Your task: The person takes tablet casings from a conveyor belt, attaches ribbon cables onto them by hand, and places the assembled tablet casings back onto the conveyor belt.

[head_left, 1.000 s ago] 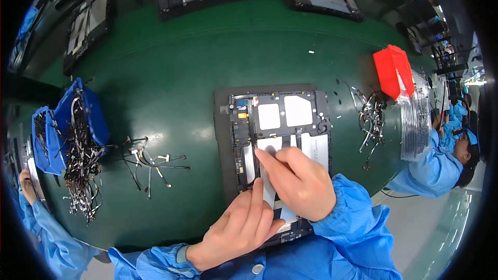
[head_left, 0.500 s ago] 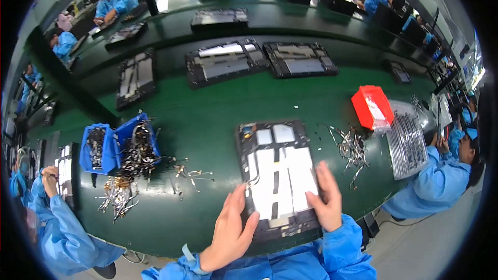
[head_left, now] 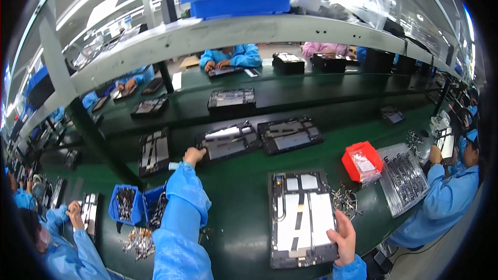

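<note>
My left hand (head_left: pixel 194 156) reaches far forward, its fingers closed at the near left corner of an opened tablet (head_left: pixel 229 142) with silvery battery panels. The fingertips are partly hidden there. With my right hand (head_left: pixel 343 236) I grip the right edge of another opened tablet (head_left: pixel 303 218), thumb over its face and fingers along its side. This one is close to me, showing white panels, dark strips and a black frame. Whether it rests fully on the bench I cannot tell.
More opened tablets (head_left: pixel 290 136) (head_left: pixel 154 151) lie along the bench's back. Blue bins (head_left: pixel 124 205) of small parts and a pile of flex cables (head_left: pixel 139 242) are left. A red bin (head_left: pixel 361 159), clear tray (head_left: pixel 403 179) and more cables (head_left: pixel 346 200) are right. A shelf (head_left: pixel 249 30) spans overhead; co-workers sit both sides.
My left hand has left the near tablet and stretched forward to a tablet at the back. My right hand has closed on the near tablet's edge. The view has tilted up, bringing the shelf in.
</note>
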Available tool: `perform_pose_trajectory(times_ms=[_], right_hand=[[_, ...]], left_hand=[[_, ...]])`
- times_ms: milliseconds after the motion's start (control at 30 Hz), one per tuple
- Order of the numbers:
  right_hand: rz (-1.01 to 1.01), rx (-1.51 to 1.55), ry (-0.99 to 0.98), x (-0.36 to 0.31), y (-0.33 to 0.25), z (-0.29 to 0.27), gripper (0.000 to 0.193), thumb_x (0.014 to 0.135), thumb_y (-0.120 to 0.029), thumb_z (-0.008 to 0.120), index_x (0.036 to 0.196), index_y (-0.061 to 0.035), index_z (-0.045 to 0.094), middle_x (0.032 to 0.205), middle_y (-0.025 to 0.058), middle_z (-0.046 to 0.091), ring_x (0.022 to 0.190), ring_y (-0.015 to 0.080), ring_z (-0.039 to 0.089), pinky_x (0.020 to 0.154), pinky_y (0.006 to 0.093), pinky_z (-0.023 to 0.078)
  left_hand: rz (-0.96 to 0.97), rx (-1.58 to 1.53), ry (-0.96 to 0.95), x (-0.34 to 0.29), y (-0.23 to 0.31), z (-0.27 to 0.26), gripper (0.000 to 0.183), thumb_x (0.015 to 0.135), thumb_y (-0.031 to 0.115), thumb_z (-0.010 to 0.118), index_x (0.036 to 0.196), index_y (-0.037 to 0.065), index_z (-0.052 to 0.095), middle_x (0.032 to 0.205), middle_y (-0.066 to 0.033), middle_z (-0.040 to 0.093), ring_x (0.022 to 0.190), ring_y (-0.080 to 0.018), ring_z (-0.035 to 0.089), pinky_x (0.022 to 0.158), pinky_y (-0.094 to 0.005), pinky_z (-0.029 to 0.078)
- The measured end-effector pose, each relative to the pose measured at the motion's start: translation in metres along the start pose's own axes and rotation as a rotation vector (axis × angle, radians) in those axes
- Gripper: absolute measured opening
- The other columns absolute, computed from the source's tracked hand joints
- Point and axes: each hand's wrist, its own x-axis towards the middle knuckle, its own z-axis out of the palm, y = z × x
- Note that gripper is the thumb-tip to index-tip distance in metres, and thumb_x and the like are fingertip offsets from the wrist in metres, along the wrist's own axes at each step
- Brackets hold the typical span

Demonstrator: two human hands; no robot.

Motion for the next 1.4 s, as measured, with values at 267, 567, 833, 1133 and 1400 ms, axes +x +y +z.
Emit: perform_pose_trajectory(times_ms=[267,567,833,1133,1400], right_hand=[[-0.006,-0.058,0.071,0.015,0.0,-0.021,0.063,0.076,0.003,0.064,0.134,0.0052,0.042,0.137,0.0163,0.046,0.128,0.0238,0.045,0.108,0.0346,0.033],[0.202,0.147,-0.381,0.109,0.051,0.101,0.059,0.083,0.001,0.066,0.137,0.001,0.042,0.144,0.0181,0.04,0.135,0.0237,0.038,0.108,0.0335,0.034],[-0.003,0.073,-0.375,0.259,0.154,0.228,0.056,0.081,0.002,0.065,0.134,0.0,0.047,0.139,0.0144,0.048,0.128,0.0225,0.045,0.101,0.0323,0.039],[-0.123,0.098,-0.093,0.359,0.174,0.204,0.059,0.086,-0.019,0.062,0.136,0.0056,0.041,0.135,0.0186,0.048,0.127,0.0261,0.044,0.106,0.0318,0.033],[-0.434,-0.627,-0.5,0.389,0.051,0.064,0.029,0.085,-0.025,0.065,0.107,-0.007,0.063,0.092,0.0037,0.061,0.079,0.0121,0.055,0.065,0.0289,0.042]], left_hand=[[-0.016,-0.464,-0.367,-0.009,0.054,0.01,0.037,0.072,0.014,0.08,0.103,-0.002,0.067,0.101,-0.0145,0.069,0.086,-0.0278,0.067,0.07,-0.0406,0.052],[-0.063,-1.603,-0.577,-0.008,0.077,-0.083,0.016,0.083,0.011,0.068,0.095,0.004,0.06,0.096,-0.0107,0.066,0.089,-0.0263,0.065,0.084,-0.0499,0.054],[0.076,-1.593,-0.302,-0.106,0.079,-0.165,0.02,0.081,0.018,0.072,0.094,0.007,0.061,0.09,-0.0056,0.063,0.081,-0.0202,0.062,0.078,-0.0417,0.055],[0.231,-1.627,-0.259,-0.265,0.027,-0.182,0.025,0.089,0.015,0.06,0.111,0.003,0.056,0.102,-0.0085,0.063,0.091,-0.0206,0.063,0.084,-0.0361,0.053],[0.037,-1.693,-0.082,-0.424,0.009,-0.047,0.032,0.089,0.014,0.06,0.119,0.001,0.055,0.107,-0.0107,0.064,0.092,-0.0202,0.063,0.083,-0.0331,0.052]])
